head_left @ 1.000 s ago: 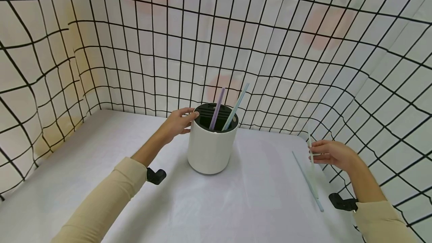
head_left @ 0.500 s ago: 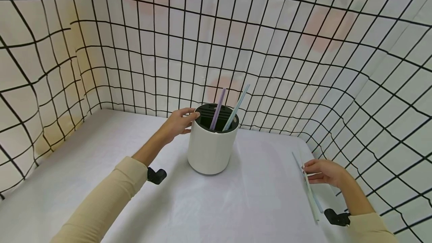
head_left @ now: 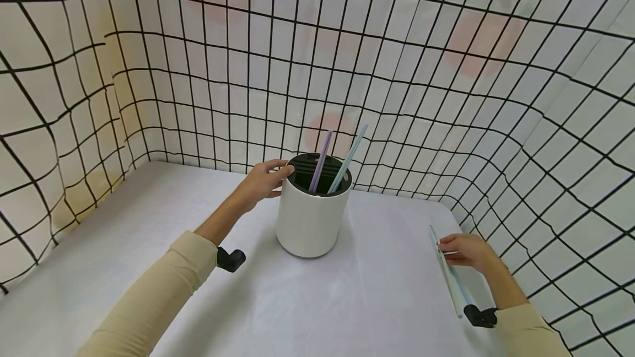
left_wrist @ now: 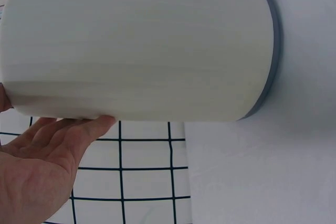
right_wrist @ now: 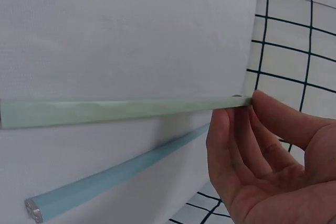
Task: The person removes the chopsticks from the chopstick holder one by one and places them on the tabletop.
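Note:
A white cylindrical utensil holder (head_left: 308, 225) with a black slotted top stands upright. My left hand (head_left: 260, 182) grips its left side near the rim, thumb at the rim and fingers against the outer wall (left_wrist: 131, 77). Purple chopsticks (head_left: 321, 161) and light blue chopsticks (head_left: 350, 157) lean out of the holder's opening. At the right, my right hand (head_left: 468, 250) pinches a pale green chopstick (right_wrist: 105, 111) between thumb and fingers. Beneath it a blue chopstick (right_wrist: 118, 177) lies on the table, partly hidden by the hand in the head view.
A white cloth covers the table (head_left: 377, 280). Black wire mesh (head_left: 268, 70) walls in the back and both sides, with the right mesh close to my right hand. Black wrist cameras sit on the left wrist (head_left: 230, 259) and right wrist (head_left: 480, 316).
My right hand has moved down and to the left with the green chopstick, bringing it over the blue one. The left hand and the utensil holder have stayed put.

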`<state>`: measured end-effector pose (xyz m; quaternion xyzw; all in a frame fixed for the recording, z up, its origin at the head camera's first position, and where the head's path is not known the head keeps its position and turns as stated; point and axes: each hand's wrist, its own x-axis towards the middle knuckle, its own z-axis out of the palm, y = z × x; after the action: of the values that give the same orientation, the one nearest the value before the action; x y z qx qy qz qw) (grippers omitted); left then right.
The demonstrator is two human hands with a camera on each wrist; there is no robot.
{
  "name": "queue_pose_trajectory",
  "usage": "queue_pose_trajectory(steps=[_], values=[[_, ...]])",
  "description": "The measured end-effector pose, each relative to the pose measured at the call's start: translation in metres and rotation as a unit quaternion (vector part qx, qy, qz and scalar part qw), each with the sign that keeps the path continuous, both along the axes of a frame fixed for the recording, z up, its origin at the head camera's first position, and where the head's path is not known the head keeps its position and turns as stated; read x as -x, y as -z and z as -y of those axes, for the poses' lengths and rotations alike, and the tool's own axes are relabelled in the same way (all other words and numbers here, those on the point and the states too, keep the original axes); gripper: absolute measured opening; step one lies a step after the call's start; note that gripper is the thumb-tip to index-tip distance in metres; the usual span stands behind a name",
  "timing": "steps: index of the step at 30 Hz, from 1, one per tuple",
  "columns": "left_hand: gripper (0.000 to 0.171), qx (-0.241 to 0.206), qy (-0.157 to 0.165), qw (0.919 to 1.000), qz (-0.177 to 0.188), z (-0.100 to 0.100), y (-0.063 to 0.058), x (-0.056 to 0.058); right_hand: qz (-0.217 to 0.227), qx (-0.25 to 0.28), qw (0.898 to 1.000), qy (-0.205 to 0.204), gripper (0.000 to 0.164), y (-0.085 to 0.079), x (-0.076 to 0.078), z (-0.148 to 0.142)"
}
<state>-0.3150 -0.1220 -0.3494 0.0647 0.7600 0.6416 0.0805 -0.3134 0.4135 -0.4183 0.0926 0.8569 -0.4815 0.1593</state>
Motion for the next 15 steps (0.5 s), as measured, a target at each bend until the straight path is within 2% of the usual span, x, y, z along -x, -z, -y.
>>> queue_pose_trajectory(steps=[6,15], values=[[0.065,-0.001,0.0,1.0,0.0,-0.001,0.0,0.0,-0.016,-0.027,0.999,0.036,0.028,0.014,0.005,-0.001],[0.065,0.004,-0.005,1.0,-0.003,0.0,0.0,0.0,-0.021,-0.033,0.998,0.048,0.025,0.022,0.004,0.003]])
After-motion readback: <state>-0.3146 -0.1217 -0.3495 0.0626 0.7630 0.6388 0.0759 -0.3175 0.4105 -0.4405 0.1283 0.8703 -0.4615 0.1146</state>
